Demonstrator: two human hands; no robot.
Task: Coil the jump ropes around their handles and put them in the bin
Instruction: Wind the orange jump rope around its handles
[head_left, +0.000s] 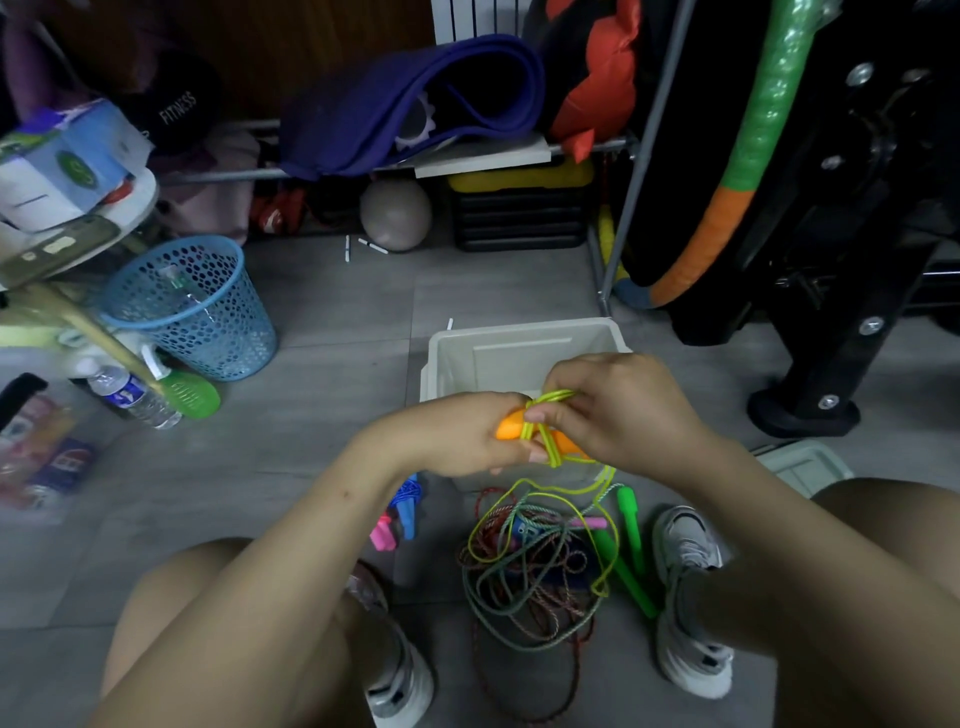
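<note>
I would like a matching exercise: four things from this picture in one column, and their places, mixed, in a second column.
Things:
1. orange handles
2. grey bin
3. blue basket
4. green handles

Places:
A. on the floor, beside the right shoe
B. on the floor at the left, near a water bottle
C. in the left hand, with yellow-green rope around them
D. on the floor, just beyond both hands

Pairs: 1-C, 2-D, 3-B, 4-A
</note>
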